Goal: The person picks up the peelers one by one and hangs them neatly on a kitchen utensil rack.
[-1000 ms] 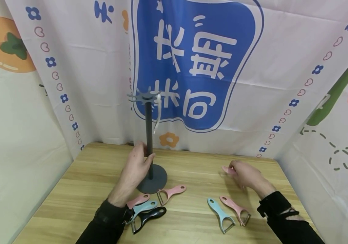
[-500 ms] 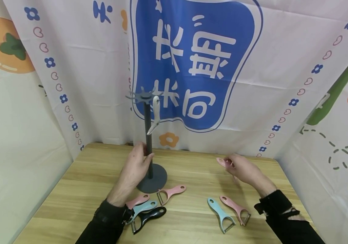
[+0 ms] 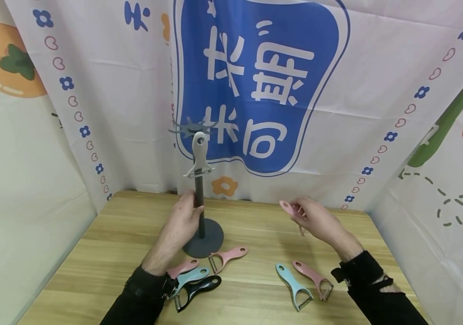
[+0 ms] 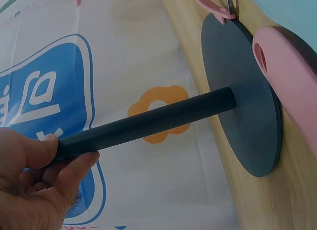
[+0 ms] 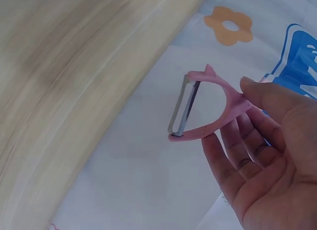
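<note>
Pink peeler [image 5: 235, 107] is held above a wooden table [image 3: 256, 230], printed cloth [image 3: 280, 90] behind.

Place: curtained booth — 1 wood-grain tabletop [image 3: 252, 298] | printed cloth sheets [image 3: 377, 49] on 3 sides

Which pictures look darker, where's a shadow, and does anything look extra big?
Both wrist views look dimmer than the head view; in the head view, a soft shadow falls on the table near the right hand; in the left wrist view, a pink handle looms big at the edge.
</note>
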Demonstrator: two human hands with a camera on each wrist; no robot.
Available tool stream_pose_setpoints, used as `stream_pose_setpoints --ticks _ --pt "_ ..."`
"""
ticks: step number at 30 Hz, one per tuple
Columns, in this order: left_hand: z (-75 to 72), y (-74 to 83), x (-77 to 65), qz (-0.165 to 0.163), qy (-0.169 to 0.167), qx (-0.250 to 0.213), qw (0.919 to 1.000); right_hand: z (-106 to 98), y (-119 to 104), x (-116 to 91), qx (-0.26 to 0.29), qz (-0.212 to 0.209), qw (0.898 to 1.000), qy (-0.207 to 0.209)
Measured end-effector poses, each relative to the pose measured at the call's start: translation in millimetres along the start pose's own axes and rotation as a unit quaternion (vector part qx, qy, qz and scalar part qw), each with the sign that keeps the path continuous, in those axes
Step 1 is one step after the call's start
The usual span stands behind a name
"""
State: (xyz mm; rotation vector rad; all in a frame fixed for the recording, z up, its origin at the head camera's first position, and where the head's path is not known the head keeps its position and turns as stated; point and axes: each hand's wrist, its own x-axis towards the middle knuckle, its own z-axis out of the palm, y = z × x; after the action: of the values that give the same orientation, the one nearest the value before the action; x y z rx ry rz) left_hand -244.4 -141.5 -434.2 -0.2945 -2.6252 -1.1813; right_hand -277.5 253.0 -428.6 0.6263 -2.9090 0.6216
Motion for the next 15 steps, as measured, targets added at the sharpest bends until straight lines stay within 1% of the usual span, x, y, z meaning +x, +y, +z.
stream_pose_setpoints --ticks 8,15 --pt "1.1 -0.8 2.1 0.018 -0.006 0.005 0.9998 -2.3 -18.5 7.1 0.019 -0.008 0.999 0.035" --pt "0.5 0.1 2.5 0.017 -0.007 -0.002 0.9998 -6.2 -36.0 14.1 0.046 -0.032 0.996 0.063"
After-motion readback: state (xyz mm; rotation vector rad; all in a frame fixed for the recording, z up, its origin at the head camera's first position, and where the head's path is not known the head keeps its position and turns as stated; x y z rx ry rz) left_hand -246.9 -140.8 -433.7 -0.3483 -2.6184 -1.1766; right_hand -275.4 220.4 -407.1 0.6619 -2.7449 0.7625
